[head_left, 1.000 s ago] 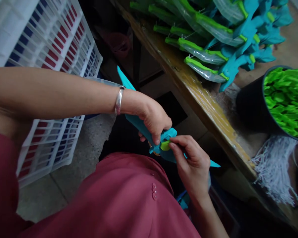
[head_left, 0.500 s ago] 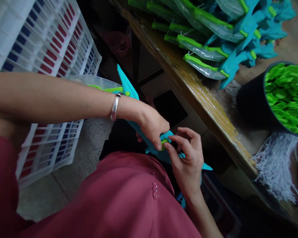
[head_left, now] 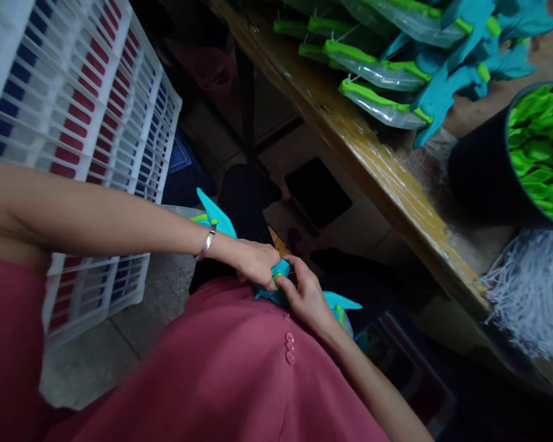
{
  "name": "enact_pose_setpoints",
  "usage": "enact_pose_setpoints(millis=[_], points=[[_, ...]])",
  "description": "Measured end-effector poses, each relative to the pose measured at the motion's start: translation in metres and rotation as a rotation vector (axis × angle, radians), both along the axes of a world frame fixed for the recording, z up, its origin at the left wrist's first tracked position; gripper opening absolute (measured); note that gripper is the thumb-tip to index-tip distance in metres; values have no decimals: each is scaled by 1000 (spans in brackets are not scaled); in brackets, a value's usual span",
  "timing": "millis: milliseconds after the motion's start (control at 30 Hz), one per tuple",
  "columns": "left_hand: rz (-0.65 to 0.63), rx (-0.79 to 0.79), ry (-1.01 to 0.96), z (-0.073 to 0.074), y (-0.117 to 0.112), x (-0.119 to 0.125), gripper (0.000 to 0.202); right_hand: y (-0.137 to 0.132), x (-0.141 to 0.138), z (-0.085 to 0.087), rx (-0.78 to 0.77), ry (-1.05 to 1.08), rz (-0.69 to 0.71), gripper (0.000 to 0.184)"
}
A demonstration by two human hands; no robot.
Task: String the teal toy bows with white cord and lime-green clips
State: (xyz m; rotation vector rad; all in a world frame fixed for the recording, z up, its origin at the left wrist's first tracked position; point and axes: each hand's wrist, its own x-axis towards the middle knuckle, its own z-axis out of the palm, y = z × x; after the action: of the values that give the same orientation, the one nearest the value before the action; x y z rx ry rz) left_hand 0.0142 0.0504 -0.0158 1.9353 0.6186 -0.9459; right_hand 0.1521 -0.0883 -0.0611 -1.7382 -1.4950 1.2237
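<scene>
Grips a turquoise plastic piece (head_left: 282,269) low before a maroon shirt (head_left: 221,368), with left hand (head_left: 257,263) clamped on its middle and right hand (head_left: 308,294) pinching beside it, thumb at a small green insert (head_left: 276,280), mostly covered. Shows its pointed tips to left and right, and, inside a white crate (head_left: 94,123) at left, red and blue bands (head_left: 80,101) too blurred for reading any lettering. Can see, on the worktop (head_left: 378,159) to the right, stacked turquoise-and-green pieces (head_left: 435,101) cut off at the far edge, near a partly cropped dark bucket (head_left: 479,159) of green parts (head_left: 544,153); cannot identify a dark flat shape (head_left: 319,191) below.
</scene>
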Motion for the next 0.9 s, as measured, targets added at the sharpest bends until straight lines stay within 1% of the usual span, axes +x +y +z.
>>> enact_pose_setpoints(millis=[67, 133, 200, 300, 367, 400, 433, 467, 500, 533, 600, 667, 700, 733, 767, 800, 833, 900], points=[[35, -49, 12, -14, -3, -3, 41, -2, -2, -11, -23, -5, 2, 34], [54, -78, 7, -22, -3, -5, 42, -1, -2, -18, -47, 8, 11, 32], [54, -72, -16, -24, -1, -6, 39, 1, 1, -22, -58, 18, 19, 31], [61, -80, -84, -18, 3, -7, 26, 6, 7, -20, -48, 14, 42, 29], [76, -103, -111, -15, 4, -6, 20, 15, 13, -14, -30, -1, 89, 25], [68, -98, -121, -15, 5, -6, 19, 23, 18, -9, -13, -19, 119, 27], [73, -93, -141, -17, 6, -6, 19, 32, 24, -2, 17, -45, 152, 32], [117, -107, -191, -20, 8, -6, 19, 43, 32, 8, 67, -80, 176, 37], [147, -114, -241, -24, 9, -6, 19, 54, 43, 21, 139, -121, 184, 40], [172, -107, -291, -28, 11, -7, 19, 66, 57, 36, 227, -165, 172, 39], [227, -60, -383, -33, 15, -11, 24, 89, 94, 73, 435, -266, 77, 27], [289, -3, -437, -36, 18, -17, 30, 111, 144, 107, 616, -412, -107, 18], [331, 7, -455, -37, 20, -22, 33, 121, 172, 121, 663, -522, -213, 19], [383, -2, -474, -38, 22, -27, 34, 130, 201, 131, 664, -645, -327, 20], [446, -28, -493, -39, 24, -32, 34, 139, 229, 138, 613, -747, -442, 20], [519, -76, -511, -40, 26, -38, 35, 146, 255, 142, 564, -785, -496, 20], [604, -142, -527, -42, 29, -45, 37, 153, 278, 142, 518, -813, -526, 19], [805, -338, -550, -43, 33, -58, 43, 163, 314, 136, 437, -853, -553, 17]])
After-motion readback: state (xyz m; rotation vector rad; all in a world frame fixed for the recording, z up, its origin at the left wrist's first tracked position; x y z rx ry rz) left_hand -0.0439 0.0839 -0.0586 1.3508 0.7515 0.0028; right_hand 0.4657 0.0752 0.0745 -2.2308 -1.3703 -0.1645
